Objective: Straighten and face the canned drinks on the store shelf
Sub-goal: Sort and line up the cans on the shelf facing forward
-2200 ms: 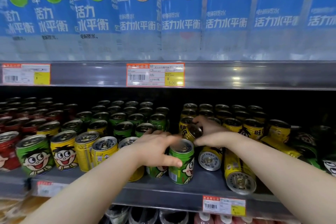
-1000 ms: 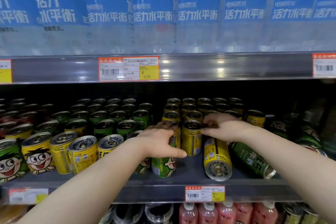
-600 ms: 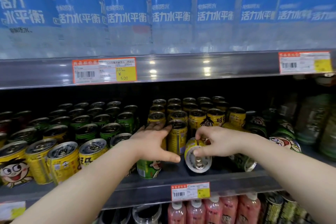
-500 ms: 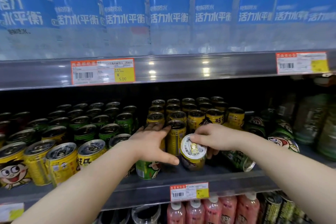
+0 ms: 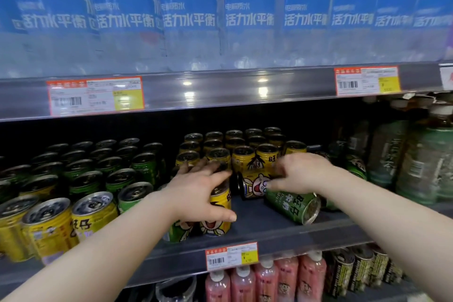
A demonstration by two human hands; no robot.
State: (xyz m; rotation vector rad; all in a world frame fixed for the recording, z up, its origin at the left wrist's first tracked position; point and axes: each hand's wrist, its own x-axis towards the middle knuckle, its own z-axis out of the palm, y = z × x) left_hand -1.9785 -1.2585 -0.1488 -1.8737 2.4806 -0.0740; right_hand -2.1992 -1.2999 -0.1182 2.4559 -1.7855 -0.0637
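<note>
Reaches into the middle shelf with both bare arms. Wraps the left grip round an upright yellow can just above the lower price tag and slightly to its left: fingers curled over the top and far side, thumb pressed across the front, clamped on the can. Holds that can with long axis vertical, printed cartoon face turned toward the aisle. Half hides, behind the same wrist, a standing green can touching the yellow one's left side. Hangs the right grip well above and right of the price tag, fingers bent downward, fingertips at a yellow can on its side and just beside a green can on its side. Cannot tell, through motion blur, whether clamped on either can or merely touching. Shows the lying yellow can above the price tag and slightly right, long axis running left to right, one rimmed end pointing left toward the held can. Shows the lying green can up and right of the price tag, below the right wrist, long axis slanting from back left to front right, round end facing the aisle. Has back rows of yellow cans farther above the price tag, pink bottles just below.
</note>
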